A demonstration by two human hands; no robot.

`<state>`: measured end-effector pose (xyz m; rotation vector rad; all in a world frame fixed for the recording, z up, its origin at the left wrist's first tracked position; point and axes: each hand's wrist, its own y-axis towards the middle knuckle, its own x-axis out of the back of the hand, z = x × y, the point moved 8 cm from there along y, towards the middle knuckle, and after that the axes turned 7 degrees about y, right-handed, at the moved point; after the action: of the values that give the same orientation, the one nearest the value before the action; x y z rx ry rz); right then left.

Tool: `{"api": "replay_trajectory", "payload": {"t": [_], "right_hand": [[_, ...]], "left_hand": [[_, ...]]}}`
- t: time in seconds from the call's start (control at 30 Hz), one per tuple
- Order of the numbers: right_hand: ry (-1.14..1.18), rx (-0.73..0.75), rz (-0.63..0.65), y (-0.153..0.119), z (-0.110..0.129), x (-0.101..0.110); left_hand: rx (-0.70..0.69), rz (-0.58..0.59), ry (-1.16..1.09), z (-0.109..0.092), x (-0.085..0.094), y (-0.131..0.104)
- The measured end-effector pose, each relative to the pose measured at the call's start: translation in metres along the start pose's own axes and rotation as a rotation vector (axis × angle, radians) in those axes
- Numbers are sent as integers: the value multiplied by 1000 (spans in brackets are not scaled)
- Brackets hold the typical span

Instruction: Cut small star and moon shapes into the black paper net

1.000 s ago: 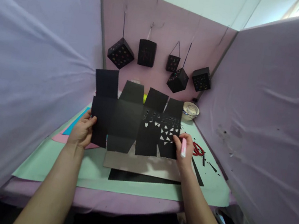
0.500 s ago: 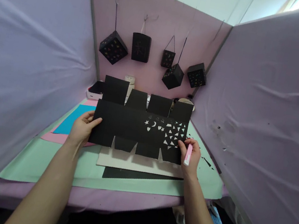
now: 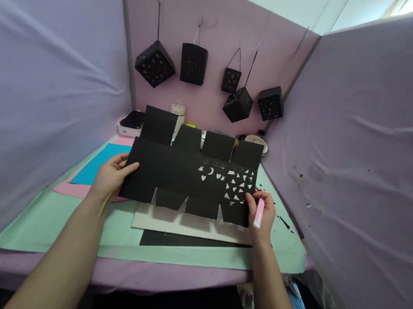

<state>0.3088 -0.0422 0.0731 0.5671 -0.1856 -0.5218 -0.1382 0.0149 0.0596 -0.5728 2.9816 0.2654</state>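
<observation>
black card (image 3: 171, 172), flapped and creased, shows cut-out stars, hearts and triangles.

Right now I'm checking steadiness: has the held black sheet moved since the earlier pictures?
Yes, rightward: the black sheet now hides much of the bowl, which showed almost fully earlier.

Room over front-left mat (image 3: 38, 223); clutter (image 3: 178, 109), seemingly, behind card (image 3: 167, 169)

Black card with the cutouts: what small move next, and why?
Probably lower the black card onto the pale board: the left hand and right hand, the latter also gripping a pink tool, hold it up by its ends, so resting it should steady it.
</observation>
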Motion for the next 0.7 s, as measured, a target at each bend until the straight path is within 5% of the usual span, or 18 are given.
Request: {"api": "replay_trajectory", "payload": {"t": [0.7], "right_hand": [[-16,-24,20,-4,0,0]], "left_hand": [[4,4,25,-1,-1,-2]]}}
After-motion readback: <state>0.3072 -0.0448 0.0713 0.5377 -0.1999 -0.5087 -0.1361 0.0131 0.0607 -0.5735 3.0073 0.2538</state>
